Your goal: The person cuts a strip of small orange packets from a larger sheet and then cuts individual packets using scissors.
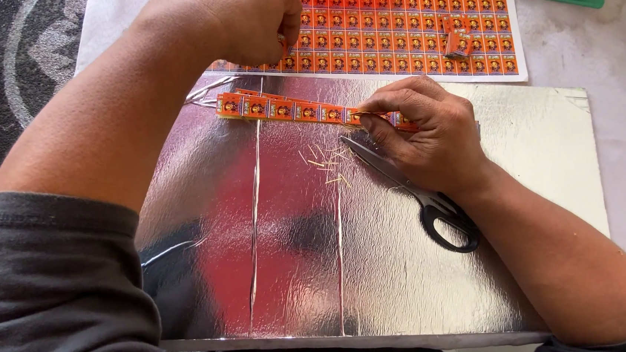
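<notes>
Fingers (375, 115) press an orange strip (285, 109) onto silver foil board (380, 267).

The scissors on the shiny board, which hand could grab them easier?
Probably the right hand. The scissors lie partly under its palm, their black handles beside its wrist, though its fingers are pinching the orange label strip. The left hand is farther up, on the printed label sheet.

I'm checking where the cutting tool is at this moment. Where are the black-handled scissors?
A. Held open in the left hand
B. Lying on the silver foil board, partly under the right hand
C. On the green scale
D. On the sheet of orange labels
B: the scissors lie flat on the foil board, blades running under the right hand, which presses the orange label strip.
</notes>
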